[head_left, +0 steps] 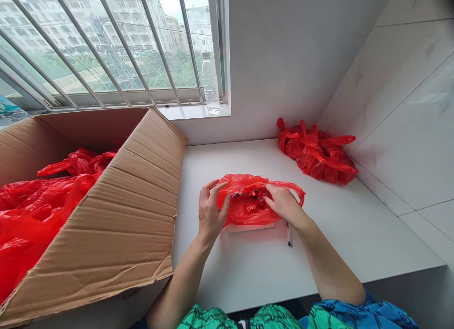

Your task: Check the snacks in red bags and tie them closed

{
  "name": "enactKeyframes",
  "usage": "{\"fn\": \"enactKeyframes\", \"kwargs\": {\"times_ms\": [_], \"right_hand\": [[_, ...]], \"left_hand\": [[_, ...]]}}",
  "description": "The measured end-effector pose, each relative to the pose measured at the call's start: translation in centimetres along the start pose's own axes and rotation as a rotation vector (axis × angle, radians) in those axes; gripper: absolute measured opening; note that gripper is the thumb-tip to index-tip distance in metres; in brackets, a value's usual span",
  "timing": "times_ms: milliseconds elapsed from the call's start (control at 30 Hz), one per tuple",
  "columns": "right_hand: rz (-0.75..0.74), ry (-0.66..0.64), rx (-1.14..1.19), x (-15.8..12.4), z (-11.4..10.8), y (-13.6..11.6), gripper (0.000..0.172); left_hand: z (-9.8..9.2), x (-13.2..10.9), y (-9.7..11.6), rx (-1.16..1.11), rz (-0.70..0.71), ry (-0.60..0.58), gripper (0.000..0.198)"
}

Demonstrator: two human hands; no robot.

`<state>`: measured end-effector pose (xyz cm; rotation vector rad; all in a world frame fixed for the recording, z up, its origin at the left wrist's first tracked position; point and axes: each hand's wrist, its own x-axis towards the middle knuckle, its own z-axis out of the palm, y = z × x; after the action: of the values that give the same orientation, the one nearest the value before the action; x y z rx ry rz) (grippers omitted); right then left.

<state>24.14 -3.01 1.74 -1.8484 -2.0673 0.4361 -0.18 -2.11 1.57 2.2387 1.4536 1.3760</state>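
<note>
A red plastic bag lies on the white tabletop in front of me with its mouth open upward. Inside it are small red wrapped pieces and a red packet with light lettering. My left hand grips the bag's left rim, its thumb toward the opening and its fingers on the outer side. My right hand reaches over the opening from the right, thumb and forefinger closed in at the red pieces. What lies between those fingertips is too small to tell. One bag handle loops behind the right hand.
A large cardboard box full of red plastic bags stands at the left. More red bags lie at the back right by the tiled wall. A pen and a flat pale item are near the bag. A water bottle stands on the windowsill.
</note>
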Motion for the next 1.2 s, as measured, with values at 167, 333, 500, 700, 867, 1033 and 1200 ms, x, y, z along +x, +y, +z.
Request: {"fn": "enactKeyframes", "kwargs": {"times_ms": [167, 333, 500, 700, 867, 1033, 1200], "right_hand": [[-0.012, -0.091, -0.176, 0.4, 1.3, -0.2, 0.033], [0.002, -0.037, -0.203, 0.4, 0.8, -0.5, 0.030], [0.000, 0.152, 0.027, -0.6, -1.2, -1.0, 0.031], [-0.048, 0.054, 0.627, -1.5, -2.4, -1.2, 0.034], [-0.083, -0.022, 0.749, -1.3, -1.6, -1.0, 0.040], [-0.147, 0.202, 0.484, -1.7, -2.2, -1.6, 0.042], [-0.121, 0.646, 0.333, -3.9, -5.3, -0.9, 0.027]], "left_hand": [[0.2, -0.1, -0.4, 0.005, -0.037, -0.032, 0.032], [0.1, -0.1, -0.2, 0.005, -0.036, -0.044, 0.034], [-0.3, -0.3, 0.6, 0.011, 0.001, -0.013, 0.034], [-0.1, -0.6, 1.4, 0.031, 0.099, -0.010, 0.024], [-0.3, -0.2, 1.1, 0.064, 0.099, -0.016, 0.022], [-1.0, -0.8, 0.6, 0.109, 0.015, -0.063, 0.035], [-2.4, -3.7, -0.7, 0.176, -0.144, -0.165, 0.066]]}}
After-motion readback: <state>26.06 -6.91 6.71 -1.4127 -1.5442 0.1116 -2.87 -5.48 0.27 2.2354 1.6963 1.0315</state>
